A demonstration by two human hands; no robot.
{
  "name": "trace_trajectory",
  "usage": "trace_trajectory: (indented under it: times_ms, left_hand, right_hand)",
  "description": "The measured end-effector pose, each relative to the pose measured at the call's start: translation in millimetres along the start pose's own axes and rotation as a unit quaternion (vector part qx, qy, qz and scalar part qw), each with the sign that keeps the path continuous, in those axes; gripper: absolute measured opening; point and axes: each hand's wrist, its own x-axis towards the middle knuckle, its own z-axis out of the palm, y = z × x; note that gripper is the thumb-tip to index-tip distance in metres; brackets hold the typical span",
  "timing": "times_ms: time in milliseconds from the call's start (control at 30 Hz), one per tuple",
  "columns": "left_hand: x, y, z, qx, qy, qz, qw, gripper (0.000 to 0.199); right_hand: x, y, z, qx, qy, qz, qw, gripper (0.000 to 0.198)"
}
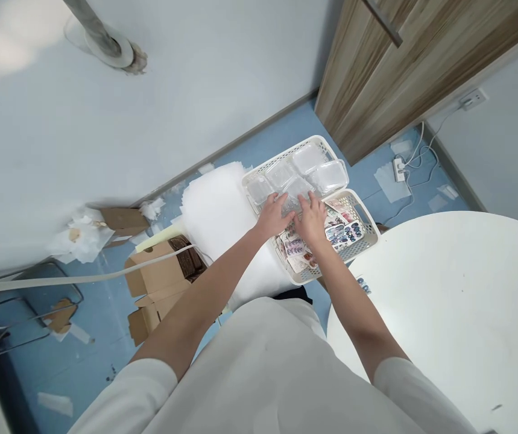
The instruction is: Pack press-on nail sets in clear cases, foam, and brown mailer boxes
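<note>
Clear plastic packs [310,158] in upper basket, both hands on near side; spill/snag risk

Packs sit in the upper white basket [281,158], loosely laid, some at angles. One right-hand pack [330,176] looks to lap over the rim. Left hand [273,216] palm down, fingers spread, at the near edge of the packs. Right hand [312,218] beside it, same pose, fingertips on or just above clear plastic. Neither is clenched; can't tell if either grips a pack, contact hidden under the fingers.

Lower basket [306,277] right up against the upper one, holds printed sheets [344,234], loose and overlapping, partly under the right wrist. Bulky white roll [216,211] on the left side, round white table [448,313] on the right.

Risks, my judgement: plastic looks slick, so a light pinch could let a pack slip or bring a neighbour along. The lapping pack could tip out if the pile gets pushed that way. Right wrist low over the sheets, could drag some out of order. Leaning on a rim might shift or tilt a basket; supports mostly hidden, so stability unclear. See-through packs overlap, edges hard to tell apart, so picking two at once seems likely.
</note>
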Motion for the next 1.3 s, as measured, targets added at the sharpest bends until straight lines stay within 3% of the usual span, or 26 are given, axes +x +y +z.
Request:
trace_trajectory:
  times_ms: [300, 433, 600, 800, 1033, 1167, 1300]
  left_hand:
    - [5.5, -7.9, 11.2, -0.023, 0.017, -0.032, 0.999, 0.060]
    - [7.7, -9.6, 9.0, -0.034, 0.036, -0.052, 0.997, 0.056]
    - [13.6, -8.1, 9.5, -0.056, 0.027, -0.086, 0.994, 0.057]
    - [4.5, -9.8, 9.7, -0.142, 0.068, -0.096, 0.983, 0.054]
    - [-39.5, -1.2, -7.4, -0.257, 0.135, -0.066, 0.955, 0.040]
    - [-81.9, 4.9, -17.4, -0.315, 0.139, -0.061, 0.937, 0.026]
    - [-133.4, 3.6, -22.6, -0.383, 0.112, -0.067, 0.914, 0.026]
  right_hand:
    - [-7.5, -1.8, 4.2, 0.008, -0.029, -0.007, 1.000, 0.039]
    - [1.7, 2.7, 0.5, -0.002, -0.005, 0.014, 1.000, 0.051]
    - [9.4, 4.3, 4.3, -0.006, -0.033, 0.026, 0.999, 0.057]
    - [6.0, -1.0, 1.6, 0.077, -0.017, 0.026, 0.997, 0.058]
    - [-22.8, -16.3, -16.2, 0.249, 0.045, -0.017, 0.967, 0.055]
    - [-60.9, -32.5, -23.2, 0.373, 0.066, 0.000, 0.925, 0.055]
    - [-115.5, -51.0, -28.2, 0.476, 0.072, 0.056, 0.875, 0.065]
